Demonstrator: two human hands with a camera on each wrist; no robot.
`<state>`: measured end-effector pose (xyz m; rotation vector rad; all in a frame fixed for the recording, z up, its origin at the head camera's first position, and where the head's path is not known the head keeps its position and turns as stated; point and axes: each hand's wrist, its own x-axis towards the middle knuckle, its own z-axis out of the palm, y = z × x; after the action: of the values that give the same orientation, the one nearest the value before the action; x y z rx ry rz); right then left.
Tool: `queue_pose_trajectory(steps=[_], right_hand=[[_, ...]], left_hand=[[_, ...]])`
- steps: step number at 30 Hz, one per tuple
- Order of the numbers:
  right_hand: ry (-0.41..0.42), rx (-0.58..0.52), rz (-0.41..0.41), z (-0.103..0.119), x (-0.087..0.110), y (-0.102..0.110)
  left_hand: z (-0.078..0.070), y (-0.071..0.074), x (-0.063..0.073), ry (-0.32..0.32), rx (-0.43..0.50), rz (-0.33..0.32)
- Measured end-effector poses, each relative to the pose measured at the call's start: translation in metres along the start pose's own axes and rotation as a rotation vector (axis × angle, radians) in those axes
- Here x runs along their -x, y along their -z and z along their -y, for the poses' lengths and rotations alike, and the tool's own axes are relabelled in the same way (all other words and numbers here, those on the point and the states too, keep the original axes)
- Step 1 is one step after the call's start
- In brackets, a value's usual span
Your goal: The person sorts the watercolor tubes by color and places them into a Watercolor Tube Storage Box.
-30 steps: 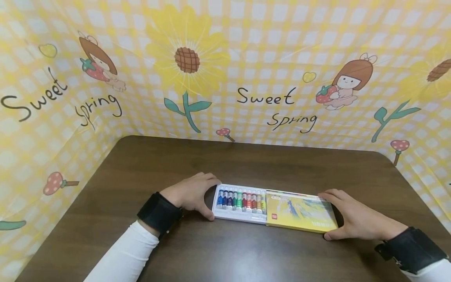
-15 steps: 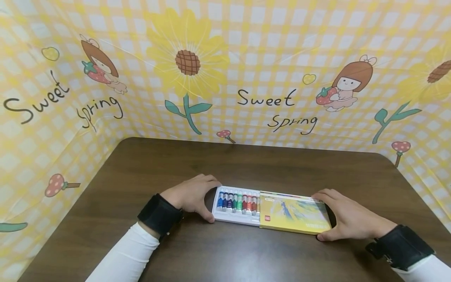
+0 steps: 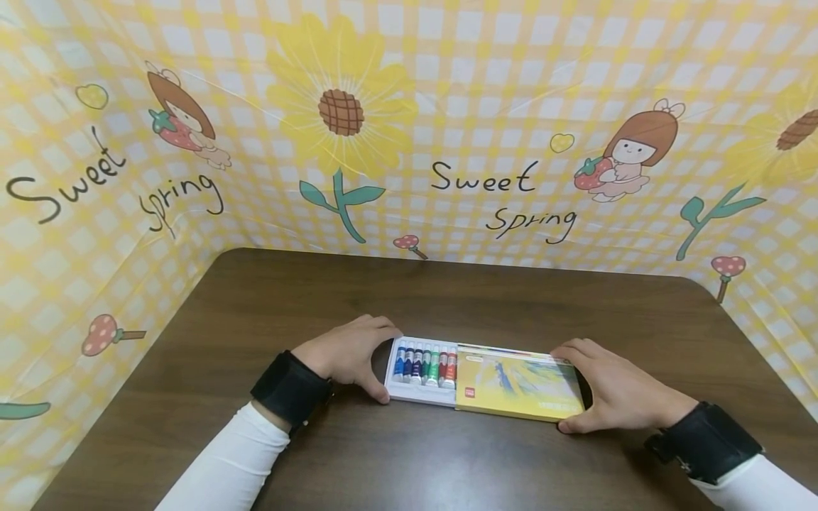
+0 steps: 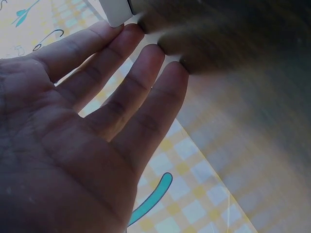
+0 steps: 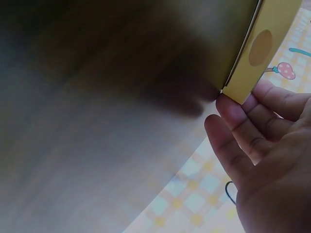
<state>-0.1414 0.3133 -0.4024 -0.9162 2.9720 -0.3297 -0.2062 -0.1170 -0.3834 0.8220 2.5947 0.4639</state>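
A white paint tray [image 3: 415,392] lies on the table, its left part showing a row of several paint tubes [image 3: 424,365] in blue, purple, green and red. Its right part is hidden inside a yellow cardboard sleeve [image 3: 519,383] with a printed picture. My left hand [image 3: 348,355] holds the tray's left end between thumb and fingers; the left wrist view catches only a white corner of the tray [image 4: 115,10] at the fingertips. Across from it, my right hand [image 3: 623,389] grips the sleeve's right end, thumb at the near corner and fingers at the far one.
The box lies on a dark brown table [image 3: 409,461] with rounded far corners. A yellow-and-white checked cloth [image 3: 396,142] with printed flowers and lettering hangs behind and along both sides. Black bands [image 3: 290,389] wrap both wrists.
My right hand has moved left with the sleeve, which now covers more of the tray, so fewer tubes show. The left hand and the tray's left end have stayed nearly in place.
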Motion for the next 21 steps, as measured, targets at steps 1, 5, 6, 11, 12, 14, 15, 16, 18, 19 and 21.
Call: queue_pose_trajectory(steps=[1,5,6,11,12,14,15,16,18,19,21], right_hand=[[0.003,-0.002,0.003,0.001,-0.001,0.000],[0.016,-0.005,0.009,0.005,-0.007,-0.001],[0.015,-0.003,0.011,0.006,-0.008,-0.001],[0.026,0.010,0.011,0.009,-0.015,-0.003],[0.028,0.009,0.010,0.009,-0.016,-0.003],[0.034,0.010,0.010,0.011,-0.018,-0.004],[0.036,0.007,0.010,0.011,-0.019,-0.004],[0.037,0.004,0.011,0.012,-0.019,-0.004],[0.039,0.002,0.011,0.013,-0.021,-0.005],[0.039,0.002,0.012,0.013,-0.022,-0.006],[0.040,0.000,0.013,0.014,-0.024,-0.007]], left_hand=[[0.000,0.000,0.000,0.001,-0.001,-0.001],[0.000,0.000,0.000,0.007,-0.005,-0.001],[0.000,0.000,-0.001,0.007,-0.006,-0.001],[0.000,-0.001,-0.001,0.012,-0.013,0.003],[0.000,-0.001,-0.002,0.011,-0.014,0.003],[-0.001,0.000,-0.002,0.012,-0.015,0.004],[-0.001,0.000,-0.001,0.009,-0.015,0.003],[-0.001,0.000,-0.001,0.005,-0.015,0.003],[0.000,0.000,-0.002,0.004,-0.014,0.001],[0.000,0.000,-0.001,0.005,-0.013,0.001],[0.000,0.000,-0.002,0.005,-0.013,0.000]])
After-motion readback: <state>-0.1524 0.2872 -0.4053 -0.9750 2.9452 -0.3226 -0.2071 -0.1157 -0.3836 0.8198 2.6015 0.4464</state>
